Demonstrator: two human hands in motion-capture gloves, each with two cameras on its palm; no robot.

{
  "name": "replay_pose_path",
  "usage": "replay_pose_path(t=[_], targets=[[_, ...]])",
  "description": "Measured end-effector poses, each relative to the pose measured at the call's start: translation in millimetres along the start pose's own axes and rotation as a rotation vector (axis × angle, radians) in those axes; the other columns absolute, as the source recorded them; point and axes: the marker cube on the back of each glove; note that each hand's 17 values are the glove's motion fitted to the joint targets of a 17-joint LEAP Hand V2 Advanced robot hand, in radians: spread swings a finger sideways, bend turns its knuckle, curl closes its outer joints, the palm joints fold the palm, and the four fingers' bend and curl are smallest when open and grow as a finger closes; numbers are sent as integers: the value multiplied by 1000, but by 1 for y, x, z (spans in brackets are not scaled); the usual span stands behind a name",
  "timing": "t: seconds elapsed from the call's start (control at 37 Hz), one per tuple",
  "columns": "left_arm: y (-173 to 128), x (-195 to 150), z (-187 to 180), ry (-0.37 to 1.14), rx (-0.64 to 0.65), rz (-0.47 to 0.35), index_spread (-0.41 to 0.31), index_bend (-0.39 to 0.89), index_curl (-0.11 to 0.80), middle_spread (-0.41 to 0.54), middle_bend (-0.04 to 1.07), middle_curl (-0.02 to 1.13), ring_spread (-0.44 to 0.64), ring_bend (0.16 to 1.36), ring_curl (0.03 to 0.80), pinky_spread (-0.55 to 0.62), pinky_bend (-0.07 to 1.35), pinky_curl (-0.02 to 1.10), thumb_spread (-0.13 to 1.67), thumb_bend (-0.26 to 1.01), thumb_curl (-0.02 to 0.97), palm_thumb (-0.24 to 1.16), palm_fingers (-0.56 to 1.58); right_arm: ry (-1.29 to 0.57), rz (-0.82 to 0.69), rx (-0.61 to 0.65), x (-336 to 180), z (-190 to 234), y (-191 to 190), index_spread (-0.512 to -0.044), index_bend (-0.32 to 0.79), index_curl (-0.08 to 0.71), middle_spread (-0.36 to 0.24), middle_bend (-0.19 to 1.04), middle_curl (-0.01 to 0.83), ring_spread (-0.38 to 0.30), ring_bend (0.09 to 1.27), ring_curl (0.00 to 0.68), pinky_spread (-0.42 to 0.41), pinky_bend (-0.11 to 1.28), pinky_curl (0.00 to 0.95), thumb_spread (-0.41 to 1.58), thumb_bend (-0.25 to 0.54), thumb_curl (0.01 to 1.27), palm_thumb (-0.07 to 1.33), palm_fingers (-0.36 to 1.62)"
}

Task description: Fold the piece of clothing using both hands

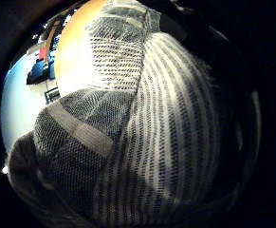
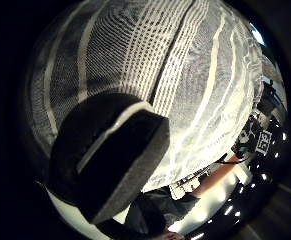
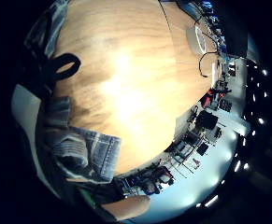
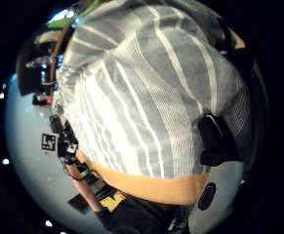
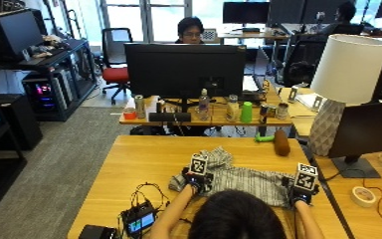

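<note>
Clothing (image 5: 244, 181), a grey striped piece, is seen in the outside view spread sideways on the wooden desk (image 5: 144, 159) just ahead of the person, with a bunched part lying toward the far edge. The left hand (image 5: 194, 181) is set at one end and the right hand (image 5: 301, 193) at the other, presumably so that the cloth is held taut across its width before a fold is made.

In the left little finger side palm view, striped fabric (image 1: 166, 133) fills most of the frame and a seamed edge is bunched close to the palm (bare desk shows beyond it). In the left thumb side palm view, a gloved thumb (image 2: 110, 155) is pressed onto the cloth, so the left hand is judged to be pinching that end.

In the right little finger side palm view, mostly bare desk is shown, with a hemmed corner (image 3: 91, 156) gathered beside the palm. In the right thumb side palm view, a gloved fingertip (image 4: 219, 139) is curled over the stripes, so the right hand also appears clamped on the cloth.
</note>
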Motion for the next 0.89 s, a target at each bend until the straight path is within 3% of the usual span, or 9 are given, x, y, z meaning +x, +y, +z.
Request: replay_pose_path(t=[0.11, 0.3, 0.65, 0.7, 0.81, 0.89], targets=[[-2, 0, 0, 0, 28, -2, -121, 127, 228, 242, 168, 236, 417, 707, 342, 383, 782, 366, 1031, -38, 186, -32, -7, 3, 17, 51, -2, -3, -5, -298, 120, 188, -96, 228, 401, -174, 698, 425, -278, 803, 373, 1055, 96, 322, 982, 1114], [-3, 1, -1, 2, 41, 14, -118, 130, 233, 246, 168, 237, 422, 712, 334, 385, 786, 363, 1028, -38, 186, -32, -7, -24, -6, 73, -5, -4, -8, -266, 163, 244, -132, 227, 428, -202, 718, 455, -309, 752, 384, 992, 110, 349, 1087, 1241], [3, 0, 0, -24, 104, -80, -117, 126, 237, 247, 170, 240, 424, 728, 323, 385, 787, 358, 1028, -41, 189, -37, -3, -120, -27, -133, 2, -11, 0, -238, 169, 316, -149, 259, 466, -214, 710, 464, -327, 713, 394, 917, 85, 381, 1176, 1297], [6, -1, 1, -14, 92, -83, -117, 115, 234, 253, 176, 243, 421, 736, 323, 384, 788, 357, 1026, -41, 189, -37, 0, -132, -40, -134, 8, -13, -19, -234, 167, 323, -149, 271, 473, -214, 707, 465, -325, 707, 396, 909, 80, 386, 1186, 1300], [16, -2, 1, 46, 44, -33, -112, 102, 226, 259, 181, 248, 412, 749, 323, 376, 802, 358, 1019, -46, 188, -45, 10, -153, -35, -12, 21, -21, -88, -229, 166, 337, -150, 282, 482, -214, 705, 467, -328, 703, 401, 896, 67, 394, 1198, 1301], [20, -4, -2, 118, 40, -11, -111, 101, 220, 257, 185, 253, 399, 765, 324, 363, 794, 355, 1016, -49, 185, -49, 14, -175, -51, 31, 18, -44, -89, -227, 161, 344, -150, 289, 487, -217, 709, 469, -329, 699, 403, 885, 55, 400, 1203, 1303]])
